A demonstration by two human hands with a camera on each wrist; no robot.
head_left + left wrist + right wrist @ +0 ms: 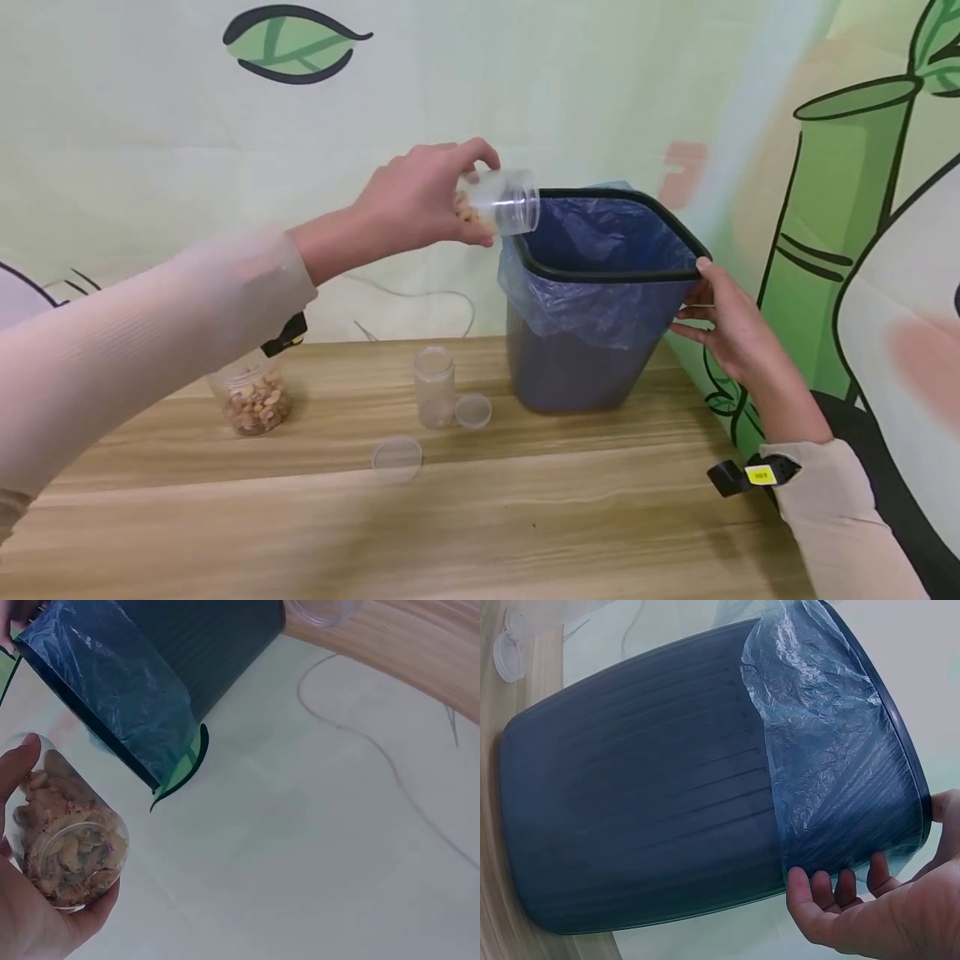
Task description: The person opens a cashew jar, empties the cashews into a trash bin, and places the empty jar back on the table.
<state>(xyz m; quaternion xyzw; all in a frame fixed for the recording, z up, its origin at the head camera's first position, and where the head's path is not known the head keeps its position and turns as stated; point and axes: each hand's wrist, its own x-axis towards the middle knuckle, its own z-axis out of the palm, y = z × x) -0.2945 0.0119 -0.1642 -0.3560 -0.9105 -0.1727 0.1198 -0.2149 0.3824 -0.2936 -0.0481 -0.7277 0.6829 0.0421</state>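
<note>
My left hand (pixel 420 200) grips a clear plastic jar (pixel 517 200) round its body. The jar lies on its side in the air, its uncovered mouth right at the left rim of a dark blue-grey trash bin (pixel 573 371). Pale nut pieces (pixel 79 851) fill much of the jar's bottom end in the left wrist view. A thin blue bag (pixel 577 312) lines the bin and folds over its black rim. At the bin's right corner my right hand (pixel 738 333) holds the rim, thumb on top and fingertips against the outer side.
A second jar (pixel 258 404) of nuts stands on the wooden table (pixel 480 525) below my left forearm. Near the bin is an upright, see-through jar (pixel 435 392) beside a round clear lid (pixel 474 412). Another lid (pixel 397 457) lies closer. Behind hangs a printed cloth (pixel 225 183).
</note>
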